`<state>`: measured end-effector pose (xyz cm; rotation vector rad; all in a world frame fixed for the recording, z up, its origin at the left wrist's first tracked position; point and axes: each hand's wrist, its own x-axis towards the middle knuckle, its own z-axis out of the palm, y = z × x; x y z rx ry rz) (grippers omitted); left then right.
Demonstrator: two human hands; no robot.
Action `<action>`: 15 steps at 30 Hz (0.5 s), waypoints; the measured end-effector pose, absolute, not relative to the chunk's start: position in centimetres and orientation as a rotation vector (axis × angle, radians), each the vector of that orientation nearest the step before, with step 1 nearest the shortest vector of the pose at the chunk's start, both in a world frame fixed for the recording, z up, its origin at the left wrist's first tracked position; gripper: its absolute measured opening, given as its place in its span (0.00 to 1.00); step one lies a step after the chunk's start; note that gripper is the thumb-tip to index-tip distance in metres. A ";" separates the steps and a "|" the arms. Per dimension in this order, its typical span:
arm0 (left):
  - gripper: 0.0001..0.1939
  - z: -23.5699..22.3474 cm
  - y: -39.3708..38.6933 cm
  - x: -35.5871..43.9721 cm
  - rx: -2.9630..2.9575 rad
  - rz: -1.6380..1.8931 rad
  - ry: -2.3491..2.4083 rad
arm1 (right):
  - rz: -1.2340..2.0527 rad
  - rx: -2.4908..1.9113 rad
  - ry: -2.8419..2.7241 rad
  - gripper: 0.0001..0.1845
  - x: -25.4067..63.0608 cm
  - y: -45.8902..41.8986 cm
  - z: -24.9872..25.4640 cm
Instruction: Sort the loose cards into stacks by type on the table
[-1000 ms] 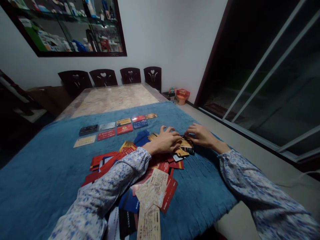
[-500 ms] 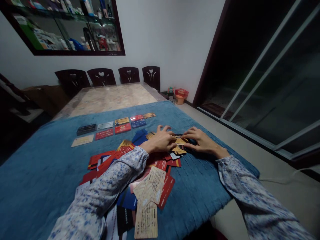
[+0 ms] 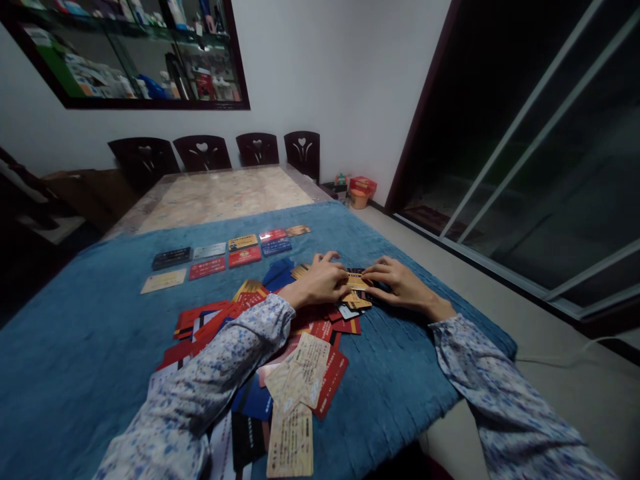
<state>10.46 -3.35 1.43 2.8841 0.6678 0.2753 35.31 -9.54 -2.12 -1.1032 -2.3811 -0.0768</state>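
Observation:
A loose heap of cards in red, blue, black and beige lies on the blue cloth (image 3: 400, 373) under my left forearm. At the heap's right end, yellow cards (image 3: 358, 283) sit between my two hands. My left hand (image 3: 323, 280) bends its fingers onto their left side. From the right, my right hand (image 3: 400, 283) grips their other edge, thumb nearer me and fingers on the far side. Part of these cards is hidden by my fingers. Close to me are beige cards (image 3: 293, 440) and a red card (image 3: 333, 383).
Beyond the heap, cards are laid out in rows: a black stack (image 3: 172, 258), a red card (image 3: 207, 267), a blue stack (image 3: 277, 247) and several others. Dark chairs (image 3: 203, 154) stand past the table's far end. A glass door (image 3: 540, 167) is on the right.
My hands stay at the yellow cards, with only very slight finger movement. The view has shifted a little; the other cards lie as before.

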 end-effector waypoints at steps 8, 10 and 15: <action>0.10 1.6 -3.4 10.1 2.906 0.338 0.656 | -0.090 -1.111 -2.372 0.17 35.1 -9.5 -2.0; 0.11 1.5 -3.3 10.1 2.906 0.347 0.672 | -0.093 -1.127 -2.359 0.18 35.2 -9.4 -2.1; 0.13 0.8 -2.4 10.1 2.846 0.427 0.693 | -0.131 -1.168 -2.296 0.20 35.2 -9.0 -2.3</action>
